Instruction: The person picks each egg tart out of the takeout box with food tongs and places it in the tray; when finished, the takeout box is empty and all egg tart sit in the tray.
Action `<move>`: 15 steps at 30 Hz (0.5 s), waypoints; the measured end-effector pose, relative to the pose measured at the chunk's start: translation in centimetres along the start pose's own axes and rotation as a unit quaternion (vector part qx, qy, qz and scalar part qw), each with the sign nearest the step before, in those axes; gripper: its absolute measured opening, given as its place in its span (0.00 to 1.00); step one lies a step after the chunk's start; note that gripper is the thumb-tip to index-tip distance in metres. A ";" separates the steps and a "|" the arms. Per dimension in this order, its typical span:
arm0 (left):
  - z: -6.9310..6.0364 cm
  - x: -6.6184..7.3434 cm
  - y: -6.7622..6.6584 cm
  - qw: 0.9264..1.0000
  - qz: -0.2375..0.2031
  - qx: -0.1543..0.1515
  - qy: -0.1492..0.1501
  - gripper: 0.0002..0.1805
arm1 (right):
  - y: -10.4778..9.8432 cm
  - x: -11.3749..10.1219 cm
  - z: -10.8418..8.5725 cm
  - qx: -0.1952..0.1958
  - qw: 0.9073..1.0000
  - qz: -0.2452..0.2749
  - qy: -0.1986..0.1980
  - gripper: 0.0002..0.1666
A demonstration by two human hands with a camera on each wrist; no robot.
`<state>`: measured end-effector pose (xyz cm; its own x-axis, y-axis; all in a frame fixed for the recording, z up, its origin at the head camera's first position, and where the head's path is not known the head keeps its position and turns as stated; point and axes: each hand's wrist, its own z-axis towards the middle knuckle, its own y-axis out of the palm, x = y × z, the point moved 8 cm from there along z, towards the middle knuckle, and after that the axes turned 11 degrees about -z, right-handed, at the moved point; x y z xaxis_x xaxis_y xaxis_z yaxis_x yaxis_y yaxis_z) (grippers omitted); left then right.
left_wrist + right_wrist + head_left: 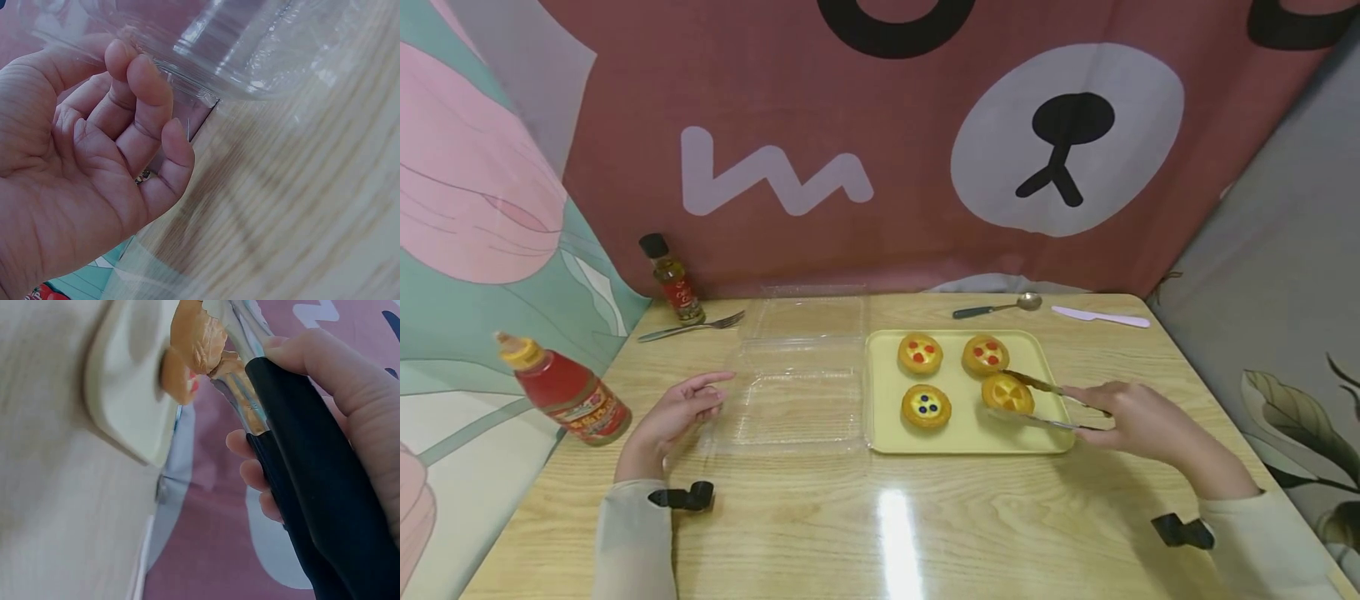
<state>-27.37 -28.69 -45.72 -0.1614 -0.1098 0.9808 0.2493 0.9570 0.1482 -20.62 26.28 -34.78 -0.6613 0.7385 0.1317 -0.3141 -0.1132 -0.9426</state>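
Note:
My right hand (1138,421) grips a pair of metal tongs (1048,421) with black handles (312,462). Between the tong tips is a golden egg tart (1007,393), over the right part of a yellow tray (973,437). Two tarts with red dots, a back-left tart (920,354) and a back-right tart (985,355), sit on the tray, with a blue-dotted tart (927,407) in front. Left of the tray lies an opened clear plastic box (797,408). Thumb and index finger of my left hand (681,408) pinch its rim (169,65) in the left wrist view.
A red sauce bottle (576,396) with a yellow cap stands at the left edge. Behind it are an oil bottle (677,287) and a fork (692,327). A spoon (1000,307) and a lilac knife (1101,317) lie along the table's back edge, near the printed curtain (910,242).

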 end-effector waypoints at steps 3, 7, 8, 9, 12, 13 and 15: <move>0.1 0.1 0.1 1.000 -0.001 -0.002 -0.001 0.21 | 0.5 -0.1 -0.3 -0.004 1.000 0.005 0.001 0.32; 0.1 0.3 0.2 1.000 -0.001 -0.003 0.003 0.21 | 1.0 -0.2 -0.4 -0.004 1.000 0.014 0.003 0.31; 0.1 0.3 0.2 1.000 -0.001 -0.003 0.005 0.21 | 1.1 -0.2 -0.4 -0.002 1.000 0.015 0.002 0.30; 0.1 0.3 0.2 1.000 -0.001 -0.004 0.005 0.21 | 1.2 -0.3 -0.4 -0.002 1.000 0.017 0.001 0.30; 0.1 0.3 0.2 1.000 0.007 -0.006 0.006 0.21 | 1.4 -0.4 -0.4 -0.001 1.000 0.017 -0.004 0.30; 0.2 0.2 0.2 1.000 0.011 -0.005 0.005 0.21 | 1.4 -0.4 -0.4 -0.003 1.000 0.019 -0.005 0.30; 0.2 0.2 0.1 1.000 0.018 -0.004 0.004 0.21 | 1.5 -0.4 -0.4 -0.005 1.000 0.017 -0.004 0.30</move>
<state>-27.53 -28.54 -45.56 -0.1443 -0.0773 0.9865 0.2632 0.9580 0.1136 -20.51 26.06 -36.38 -0.6764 0.7294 0.1024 -0.2850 -0.1310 -0.9495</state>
